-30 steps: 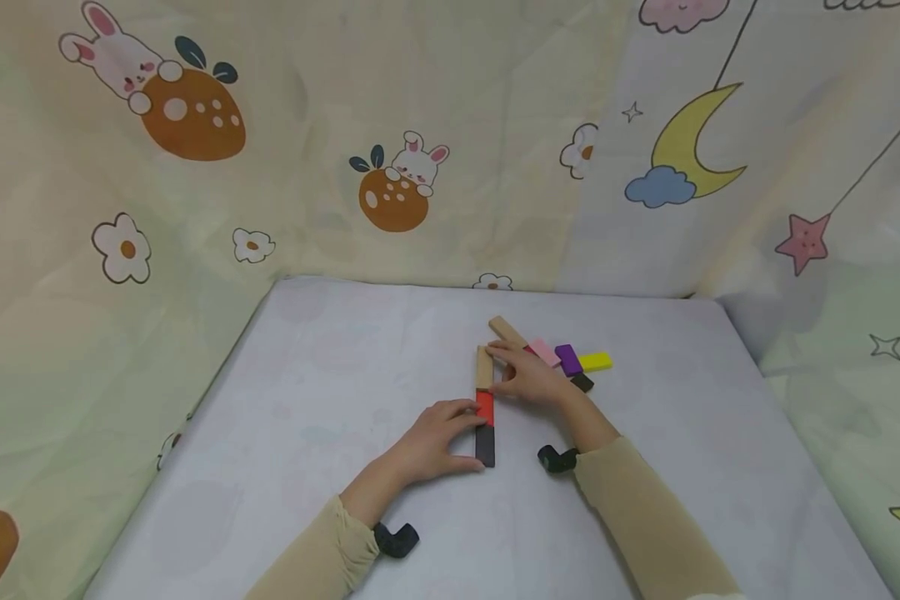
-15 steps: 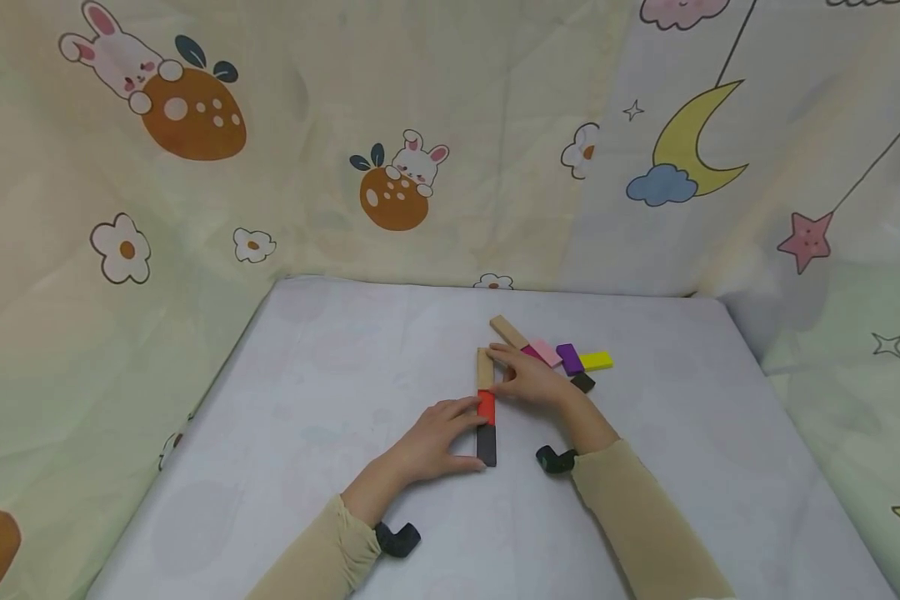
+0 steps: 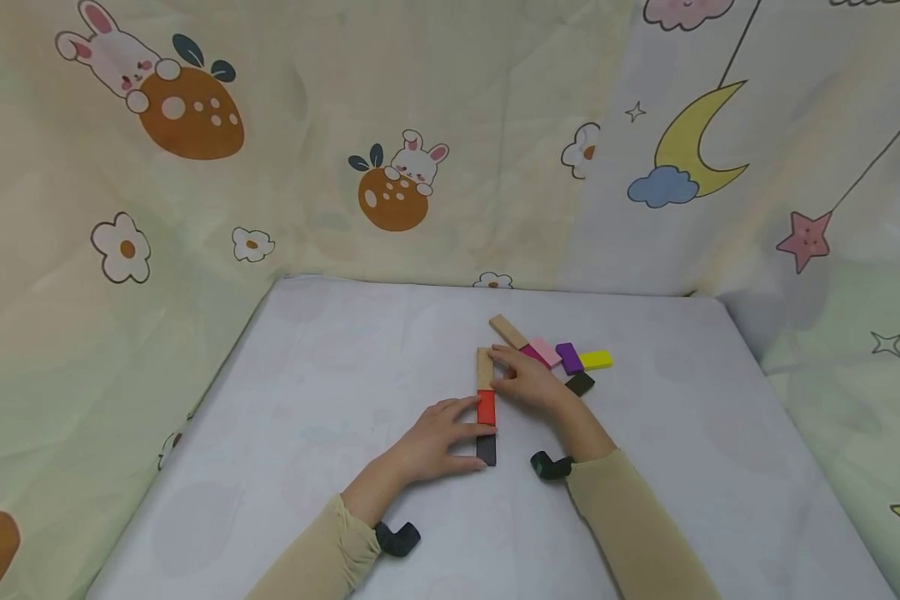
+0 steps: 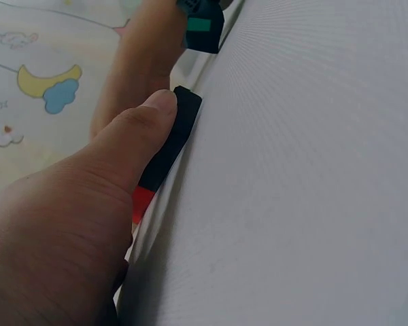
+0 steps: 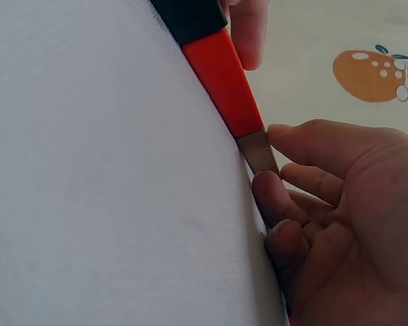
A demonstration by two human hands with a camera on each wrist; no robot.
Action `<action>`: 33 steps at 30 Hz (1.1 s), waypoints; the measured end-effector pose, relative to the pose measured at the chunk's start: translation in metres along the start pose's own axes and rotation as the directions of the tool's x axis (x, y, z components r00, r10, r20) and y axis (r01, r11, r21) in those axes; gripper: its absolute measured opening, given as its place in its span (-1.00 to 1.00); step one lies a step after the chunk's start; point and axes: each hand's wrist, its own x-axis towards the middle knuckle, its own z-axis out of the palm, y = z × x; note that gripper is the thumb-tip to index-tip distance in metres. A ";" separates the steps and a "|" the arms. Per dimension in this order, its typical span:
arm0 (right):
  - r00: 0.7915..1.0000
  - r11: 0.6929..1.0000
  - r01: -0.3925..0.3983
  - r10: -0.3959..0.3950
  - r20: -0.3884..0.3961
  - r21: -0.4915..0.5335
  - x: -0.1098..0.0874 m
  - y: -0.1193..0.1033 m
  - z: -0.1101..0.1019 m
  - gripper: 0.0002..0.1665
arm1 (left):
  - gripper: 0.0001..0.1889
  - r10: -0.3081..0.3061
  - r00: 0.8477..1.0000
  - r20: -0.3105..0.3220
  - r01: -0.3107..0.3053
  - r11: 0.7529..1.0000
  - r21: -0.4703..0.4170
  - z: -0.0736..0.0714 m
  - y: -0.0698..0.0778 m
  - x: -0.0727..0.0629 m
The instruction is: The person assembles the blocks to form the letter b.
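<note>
A straight row of small blocks lies on the table in the head view: a plain wooden block [image 3: 483, 368] at the far end, a red block [image 3: 486, 407] in the middle, a black block [image 3: 486, 451] nearest. My left hand [image 3: 430, 444] holds the black block, thumb at its near end and index finger across its join with the red one. Another left fingertip touches the red block's side. With thumb and index finger, my right hand [image 3: 532, 380] pinches the wooden block, also seen in the right wrist view as a short brown piece [image 5: 258, 151].
Behind the right hand lie loose blocks: a second wooden one [image 3: 507, 331], magenta [image 3: 535, 356], pink [image 3: 545, 352], purple [image 3: 569, 358], yellow [image 3: 596, 360] and dark [image 3: 581, 384]. A printed cloth [image 3: 300, 167] hangs behind the white-covered table [image 3: 307, 375].
My left index finger has slid across onto the black block's top near the red join. The right wrist has shifted slightly left and nearer. The row stays in place.
</note>
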 end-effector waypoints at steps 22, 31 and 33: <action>0.952 0.950 -0.196 0.245 -0.186 0.244 -0.001 0.009 0.002 -0.67 | -0.44 0.008 1.000 -0.025 -0.008 1.000 0.004 0.003 0.000 -0.001; 0.888 0.933 -0.174 0.288 -0.359 0.316 -0.003 0.019 -0.006 -0.73 | -0.44 -0.008 1.000 -0.017 0.008 1.000 0.011 0.001 0.002 -0.001; 0.884 0.937 -0.155 0.273 -0.380 0.312 -0.002 0.021 -0.006 -0.72 | -0.44 -0.003 1.000 -0.022 0.003 1.000 0.017 0.001 0.001 -0.001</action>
